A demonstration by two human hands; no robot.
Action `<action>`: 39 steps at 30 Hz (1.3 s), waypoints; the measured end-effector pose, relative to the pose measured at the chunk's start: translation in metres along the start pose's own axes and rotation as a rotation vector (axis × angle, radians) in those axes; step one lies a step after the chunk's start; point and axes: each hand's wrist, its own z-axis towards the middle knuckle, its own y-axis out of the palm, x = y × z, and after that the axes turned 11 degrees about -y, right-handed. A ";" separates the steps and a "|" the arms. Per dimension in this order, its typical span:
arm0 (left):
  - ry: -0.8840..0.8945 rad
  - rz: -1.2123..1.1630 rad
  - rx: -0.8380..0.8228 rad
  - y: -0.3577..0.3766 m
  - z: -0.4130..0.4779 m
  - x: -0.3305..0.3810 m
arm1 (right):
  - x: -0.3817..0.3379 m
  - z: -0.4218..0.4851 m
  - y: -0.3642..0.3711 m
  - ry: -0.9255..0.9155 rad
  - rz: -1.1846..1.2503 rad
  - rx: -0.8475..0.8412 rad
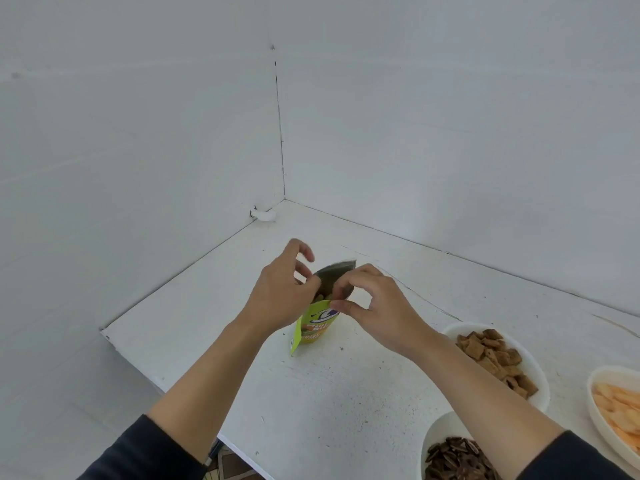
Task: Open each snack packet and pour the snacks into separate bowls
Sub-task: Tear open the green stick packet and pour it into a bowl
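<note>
A green-yellow snack packet (313,329) stands upright on the white table (311,393), its top torn apart so the silver inside and some snacks show. My left hand (277,296) pinches the left side of the packet's mouth. My right hand (377,306) pinches the right side, thumb and forefinger on the green edge. To the right stand three white bowls: one (533,358) with brown square snacks, one (436,441) with dark brown snacks, partly behind my right forearm, and one (595,410) with pale orange chips at the frame's edge.
The table fits into a corner of two white walls. A small white fitting (264,214) sits at the back corner. The table's left edge (138,362) drops off, with floor visible below near my left sleeve.
</note>
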 end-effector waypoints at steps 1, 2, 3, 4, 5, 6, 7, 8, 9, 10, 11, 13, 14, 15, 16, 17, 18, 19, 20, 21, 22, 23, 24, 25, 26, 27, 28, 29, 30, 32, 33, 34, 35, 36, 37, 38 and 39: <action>0.034 0.006 -0.017 0.001 -0.001 0.004 | -0.001 0.000 0.001 -0.004 0.010 -0.005; 0.068 0.027 -0.028 0.003 -0.001 0.008 | -0.003 0.000 0.002 -0.004 0.020 -0.011; 0.096 0.051 -0.034 0.006 -0.001 0.011 | -0.003 0.000 0.002 0.000 0.028 -0.011; 0.115 0.064 -0.034 0.008 0.000 0.013 | -0.003 -0.001 0.002 0.000 0.029 -0.003; 0.119 0.060 -0.031 0.010 0.001 0.014 | -0.001 -0.001 0.002 -0.008 0.013 0.016; 0.105 0.042 -0.033 0.010 0.003 0.014 | 0.002 -0.002 0.001 -0.024 -0.026 0.041; 0.087 0.024 -0.042 0.010 0.005 0.013 | 0.005 -0.002 -0.001 -0.042 -0.081 0.065; 0.074 0.020 -0.051 0.009 0.007 0.012 | 0.009 -0.002 -0.003 -0.051 -0.137 0.084; 0.078 0.041 -0.055 0.007 0.008 0.011 | 0.013 -0.001 -0.006 -0.045 -0.187 0.095; 0.097 0.089 -0.057 0.006 0.009 0.010 | 0.017 -0.001 -0.010 -0.040 -0.233 0.096; 0.124 0.147 -0.069 0.005 0.010 0.009 | 0.021 0.001 -0.013 -0.042 -0.269 0.087; 0.157 0.252 -0.130 0.004 0.010 0.012 | 0.024 0.003 -0.017 -0.073 -0.298 0.044; 0.151 0.279 -0.165 0.005 0.010 0.015 | 0.025 0.004 -0.017 -0.092 -0.296 0.023; 0.137 0.296 -0.189 0.006 0.011 0.017 | 0.025 0.005 -0.016 -0.105 -0.294 0.008; 0.124 0.309 -0.199 0.007 0.013 0.019 | 0.025 0.006 -0.016 -0.115 -0.296 0.001; 0.117 0.316 -0.198 0.006 0.013 0.021 | 0.026 0.006 -0.015 -0.124 -0.303 0.001; 0.114 0.317 -0.195 0.004 0.014 0.021 | 0.027 0.006 -0.016 -0.133 -0.308 0.001; 0.115 0.314 -0.193 0.002 0.015 0.021 | 0.028 0.006 -0.017 -0.139 -0.306 -0.005; 0.113 0.311 -0.193 -0.001 0.016 0.021 | 0.028 0.006 -0.019 -0.143 -0.295 -0.019; 0.104 0.309 -0.187 -0.004 0.018 0.020 | 0.028 0.006 -0.020 -0.145 -0.283 -0.038; 0.085 0.307 -0.170 -0.006 0.020 0.018 | 0.027 0.006 -0.022 -0.148 -0.280 -0.060; 0.065 0.314 -0.148 -0.008 0.023 0.016 | 0.027 0.005 -0.023 -0.154 -0.289 -0.076; 0.053 0.331 -0.128 -0.009 0.025 0.014 | 0.027 0.004 -0.025 -0.161 -0.305 -0.089; 0.051 0.346 -0.109 -0.010 0.026 0.013 | 0.026 0.003 -0.027 -0.162 -0.324 -0.104; 0.055 0.349 -0.091 -0.011 0.027 0.011 | 0.025 0.001 -0.029 -0.161 -0.347 -0.127; 0.057 0.343 -0.074 -0.012 0.027 0.010 | 0.024 0.000 -0.031 -0.161 -0.371 -0.159; 0.052 0.330 -0.057 -0.014 0.027 0.008 | 0.021 0.000 -0.033 -0.167 -0.391 -0.194; 0.041 0.313 -0.039 -0.016 0.027 0.006 | 0.019 0.001 -0.035 -0.177 -0.401 -0.227; 0.032 0.300 -0.019 -0.018 0.028 0.004 | 0.017 0.002 -0.037 -0.191 -0.398 -0.250; 0.028 0.305 0.006 -0.019 0.029 0.001 | 0.013 0.004 -0.039 -0.202 -0.366 -0.271; 0.035 0.294 0.006 -0.017 0.029 0.000 | 0.013 0.004 -0.040 -0.194 -0.346 -0.269; 0.043 0.257 0.002 -0.015 0.028 0.000 | 0.012 0.004 -0.041 -0.180 -0.330 -0.256; 0.044 0.210 -0.006 -0.012 0.027 0.000 | 0.012 0.004 -0.040 -0.162 -0.322 -0.235; 0.035 0.179 -0.014 -0.009 0.024 0.001 | 0.011 0.003 -0.038 -0.143 -0.318 -0.214; 0.024 0.170 -0.023 -0.006 0.022 0.003 | 0.011 0.003 -0.035 -0.126 -0.308 -0.202; 0.018 0.176 -0.026 -0.002 0.021 0.003 | 0.009 0.003 -0.031 -0.111 -0.296 -0.197; 0.011 0.178 -0.020 0.002 0.020 0.004 | 0.009 0.002 -0.027 -0.096 -0.280 -0.189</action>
